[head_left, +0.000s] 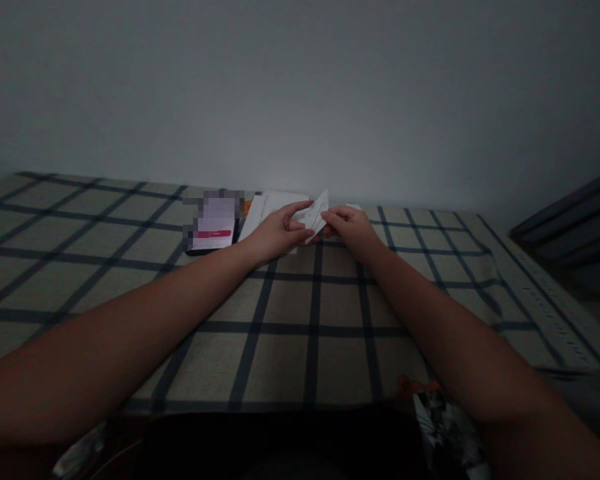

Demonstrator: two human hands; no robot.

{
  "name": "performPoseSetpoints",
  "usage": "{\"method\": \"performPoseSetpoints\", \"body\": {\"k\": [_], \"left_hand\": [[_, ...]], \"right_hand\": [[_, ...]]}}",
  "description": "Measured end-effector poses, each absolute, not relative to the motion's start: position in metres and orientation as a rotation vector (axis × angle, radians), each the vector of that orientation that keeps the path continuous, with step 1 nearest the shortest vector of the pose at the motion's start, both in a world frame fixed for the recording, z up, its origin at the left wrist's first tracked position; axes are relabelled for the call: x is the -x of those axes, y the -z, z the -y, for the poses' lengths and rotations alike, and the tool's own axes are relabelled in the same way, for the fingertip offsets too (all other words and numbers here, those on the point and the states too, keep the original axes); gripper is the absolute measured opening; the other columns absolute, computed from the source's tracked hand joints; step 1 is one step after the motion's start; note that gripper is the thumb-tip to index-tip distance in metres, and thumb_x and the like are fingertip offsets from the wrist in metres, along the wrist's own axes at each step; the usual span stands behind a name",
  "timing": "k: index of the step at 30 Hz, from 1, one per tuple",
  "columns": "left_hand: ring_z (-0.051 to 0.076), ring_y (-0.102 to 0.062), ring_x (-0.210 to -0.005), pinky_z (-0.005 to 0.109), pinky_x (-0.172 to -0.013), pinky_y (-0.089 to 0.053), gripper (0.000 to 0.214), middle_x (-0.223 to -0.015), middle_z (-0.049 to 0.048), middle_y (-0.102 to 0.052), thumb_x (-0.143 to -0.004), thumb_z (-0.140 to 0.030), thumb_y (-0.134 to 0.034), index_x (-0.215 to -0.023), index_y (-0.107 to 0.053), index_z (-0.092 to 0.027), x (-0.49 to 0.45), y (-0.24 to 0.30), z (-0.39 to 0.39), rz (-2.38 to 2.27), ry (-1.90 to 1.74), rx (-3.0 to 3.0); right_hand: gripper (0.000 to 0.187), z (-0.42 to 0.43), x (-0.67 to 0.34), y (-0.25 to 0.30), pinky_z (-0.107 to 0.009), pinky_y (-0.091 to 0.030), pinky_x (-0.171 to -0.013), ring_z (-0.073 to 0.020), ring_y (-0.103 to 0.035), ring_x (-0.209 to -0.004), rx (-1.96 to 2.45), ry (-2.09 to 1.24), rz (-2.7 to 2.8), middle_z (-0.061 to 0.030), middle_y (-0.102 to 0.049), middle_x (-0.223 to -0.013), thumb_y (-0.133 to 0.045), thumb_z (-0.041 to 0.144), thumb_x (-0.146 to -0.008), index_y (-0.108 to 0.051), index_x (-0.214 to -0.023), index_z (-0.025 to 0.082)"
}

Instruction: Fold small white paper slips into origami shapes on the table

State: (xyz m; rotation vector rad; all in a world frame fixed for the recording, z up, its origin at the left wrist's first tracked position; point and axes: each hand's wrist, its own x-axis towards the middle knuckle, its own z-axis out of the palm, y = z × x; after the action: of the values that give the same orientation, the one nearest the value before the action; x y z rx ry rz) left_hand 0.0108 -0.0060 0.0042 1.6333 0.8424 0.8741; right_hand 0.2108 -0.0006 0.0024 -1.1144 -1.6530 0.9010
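Note:
A small white piece of folded paper [319, 215], with a pointed upper corner, stands tilted between my two hands above the table. My right hand [354, 230] pinches its right edge between thumb and fingers. From the other side, my left hand [279, 230] has its thumb at the paper's lower edge and its index finger reaching toward the upper part; its grip looks light. White sheets [250, 225] lie flat beneath and behind my left hand, which partly covers them. Near my right hand, a pale edge of something white [353, 207] shows on the tablecloth.
A checked tablecloth [290, 300] covers the table, which meets a plain wall [300, 93]. Left of the sheets lies a device with a lit screen [215, 223], partly pixelated, a small orange item [248, 207] beside it. Dark folded fabric [575, 233] is at the far right.

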Motion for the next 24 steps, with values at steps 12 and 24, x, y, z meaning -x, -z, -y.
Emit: {"method": "performPoseSetpoints", "body": {"k": [12,24], "left_hand": [[0.009,-0.058,-0.051,0.016,-0.047,-0.035,0.082,-0.066,0.0002,-0.068,-0.077,-0.018,-0.072,-0.149,-0.033,-0.013,-0.011,-0.007,0.007,-0.790,-0.868,-1.529],[0.015,-0.071,-0.077,0.029,-0.077,-0.055,0.077,-0.089,0.0088,-0.074,-0.079,-0.015,-0.068,-0.148,-0.033,-0.010,-0.015,-0.005,0.008,-0.720,-0.908,-1.390]], "right_hand": [[0.034,-0.002,-0.211,0.002,-0.023,-0.047,-0.059,-0.0115,-0.059,-0.061,1.097,-0.944,1.628,-0.0003,-0.064,-0.067,-0.064,0.050,-0.081,-0.068,-0.081,0.016],[0.030,-0.007,-0.212,0.001,-0.023,-0.048,-0.061,-0.0101,-0.056,-0.061,1.032,-1.059,1.533,0.0009,-0.060,-0.065,-0.066,0.046,-0.078,-0.067,-0.080,0.016]]}}
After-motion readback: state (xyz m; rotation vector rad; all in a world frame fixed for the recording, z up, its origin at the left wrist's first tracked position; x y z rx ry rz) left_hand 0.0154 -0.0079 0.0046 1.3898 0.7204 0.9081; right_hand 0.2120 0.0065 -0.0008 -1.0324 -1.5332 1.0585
